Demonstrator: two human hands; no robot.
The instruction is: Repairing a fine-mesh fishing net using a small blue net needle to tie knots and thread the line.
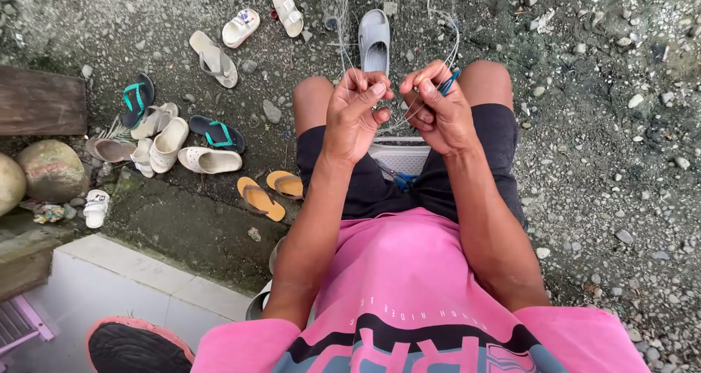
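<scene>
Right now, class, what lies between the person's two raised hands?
In the head view, thin pale net lines stretch between the left hand and right hand; behind the gap lies gravel and a grey slide sandal.

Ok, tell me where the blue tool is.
In the head view the blue tool sits in the right hand, above the knees, just right of the left hand pinching the thin line.
</scene>
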